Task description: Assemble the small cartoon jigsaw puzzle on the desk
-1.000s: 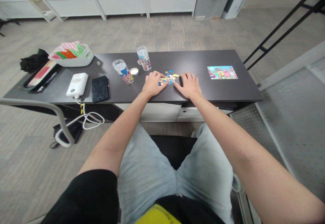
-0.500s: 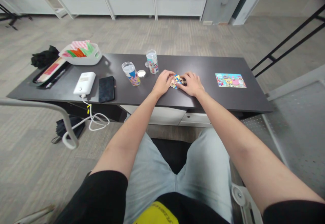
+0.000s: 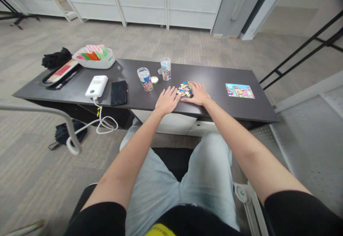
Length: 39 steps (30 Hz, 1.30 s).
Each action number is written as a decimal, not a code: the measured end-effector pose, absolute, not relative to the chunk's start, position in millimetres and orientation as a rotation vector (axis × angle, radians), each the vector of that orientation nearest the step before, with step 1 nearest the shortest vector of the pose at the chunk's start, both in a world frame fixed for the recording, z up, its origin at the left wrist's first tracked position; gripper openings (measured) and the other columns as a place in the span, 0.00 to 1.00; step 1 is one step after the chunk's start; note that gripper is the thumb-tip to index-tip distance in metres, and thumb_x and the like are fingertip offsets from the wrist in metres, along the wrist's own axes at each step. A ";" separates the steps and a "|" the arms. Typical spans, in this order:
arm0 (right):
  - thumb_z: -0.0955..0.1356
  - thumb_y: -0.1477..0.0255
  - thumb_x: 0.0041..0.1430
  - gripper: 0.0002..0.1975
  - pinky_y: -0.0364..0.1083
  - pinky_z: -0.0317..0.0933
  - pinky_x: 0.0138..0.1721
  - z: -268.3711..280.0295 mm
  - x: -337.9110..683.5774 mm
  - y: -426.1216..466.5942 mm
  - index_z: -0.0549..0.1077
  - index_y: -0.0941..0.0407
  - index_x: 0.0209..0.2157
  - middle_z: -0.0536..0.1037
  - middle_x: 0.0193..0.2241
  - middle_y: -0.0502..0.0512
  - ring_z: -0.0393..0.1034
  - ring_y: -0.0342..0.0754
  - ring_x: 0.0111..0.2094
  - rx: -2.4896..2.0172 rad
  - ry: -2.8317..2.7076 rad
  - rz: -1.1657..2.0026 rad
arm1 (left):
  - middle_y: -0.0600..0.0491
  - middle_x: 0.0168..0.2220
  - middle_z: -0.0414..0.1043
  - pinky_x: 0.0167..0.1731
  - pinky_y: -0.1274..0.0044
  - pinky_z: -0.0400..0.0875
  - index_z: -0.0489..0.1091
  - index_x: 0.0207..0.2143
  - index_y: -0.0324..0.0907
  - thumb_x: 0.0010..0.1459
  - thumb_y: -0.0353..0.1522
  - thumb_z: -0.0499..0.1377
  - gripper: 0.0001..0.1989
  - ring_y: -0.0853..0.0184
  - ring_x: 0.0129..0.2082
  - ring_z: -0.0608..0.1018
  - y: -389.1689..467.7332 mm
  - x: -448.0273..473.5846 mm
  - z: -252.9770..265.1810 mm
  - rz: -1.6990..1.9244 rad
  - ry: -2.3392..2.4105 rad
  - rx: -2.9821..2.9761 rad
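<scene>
Two bare hands were at the heap of jigsaw pieces (image 3: 184, 89), which lay loosely piled around the middle of the dark worktop (image 3: 211, 75). The left hand (image 3: 167, 101) rested palm down at the heap's left side, its grip spread and the fingers reaching toward the far edge. The right hand (image 3: 198, 94) curved about the heap's right side, thumb well apart from the fingers, so that grip was spread too; from where I stood I couldn't tell how many pieces it touched.

Well to the right of the right hand, a bright cartoon picture card (image 3: 240, 90) lay flat. Left of the heap and a little farther off were a clear printed cup (image 3: 145, 80) and, to its far right, a second printed cup (image 3: 165, 69). A round lid (image 3: 154, 80) lay between them, just beside the nearer one.

Farther left, near the front edge, I saw a black phone (image 3: 119, 93) and next to it a white power bank (image 3: 97, 86), its white cable (image 3: 103, 123) hanging in loops over the near edge. A white basket (image 3: 103, 63) with colourful contents sat at the far left.
</scene>
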State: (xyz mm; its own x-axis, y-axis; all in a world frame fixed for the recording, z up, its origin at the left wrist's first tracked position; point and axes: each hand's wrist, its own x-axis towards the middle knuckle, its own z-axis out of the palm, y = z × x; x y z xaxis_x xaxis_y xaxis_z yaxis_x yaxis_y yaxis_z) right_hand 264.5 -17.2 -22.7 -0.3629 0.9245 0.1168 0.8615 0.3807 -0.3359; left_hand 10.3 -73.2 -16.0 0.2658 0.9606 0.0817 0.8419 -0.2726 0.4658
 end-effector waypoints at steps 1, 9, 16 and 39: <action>0.84 0.44 0.70 0.65 0.68 0.56 0.90 -22.5 259.2 -17.0 0.62 0.63 0.92 0.67 0.90 0.77 0.61 0.76 0.89 -1.567 -2.372 0.316 | 0.37 0.93 0.59 0.96 0.55 0.45 0.65 0.90 0.34 0.88 0.47 0.51 0.40 0.48 0.96 0.57 -76.2 9.9 -14.7 0.472 1.604 2.244; 0.76 0.49 0.80 0.45 0.70 0.63 0.85 -14.9 242.7 -17.0 0.73 0.56 0.87 0.76 0.84 0.70 0.70 0.74 0.82 -1.526 -2.405 0.291 | 0.27 0.92 0.60 0.93 0.59 0.57 0.57 0.91 0.25 0.91 0.47 0.46 0.43 0.49 0.93 0.65 -81.1 5.5 -8.4 0.524 1.695 2.219; 0.70 0.57 0.84 0.30 0.71 0.67 0.81 -13.9 236.8 -10.5 0.81 0.56 0.76 0.80 0.76 0.73 0.74 0.74 0.75 -1.532 -2.377 0.257 | 0.42 0.86 0.75 0.91 0.46 0.62 0.81 0.80 0.50 0.89 0.45 0.54 0.29 0.44 0.90 0.70 -87.5 6.1 -13.6 0.612 1.830 2.208; 0.74 0.65 0.83 0.12 0.63 0.73 0.74 -31.6 236.2 4.7 0.82 0.54 0.60 0.85 0.63 0.71 0.80 0.69 0.66 -1.332 -2.393 0.265 | 0.34 0.86 0.71 0.90 0.49 0.61 0.71 0.85 0.43 0.83 0.43 0.62 0.34 0.42 0.89 0.69 -92.7 16.0 -11.3 0.542 1.836 2.277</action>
State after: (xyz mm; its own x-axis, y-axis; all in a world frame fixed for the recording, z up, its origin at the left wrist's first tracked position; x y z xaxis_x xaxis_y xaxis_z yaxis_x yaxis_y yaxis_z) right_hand 236.2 4.7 -31.6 -0.4737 0.8470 0.2411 0.7737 0.5311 -0.3454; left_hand 16.0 -92.7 -11.3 0.1777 0.9684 0.1748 0.9079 -0.2298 0.3504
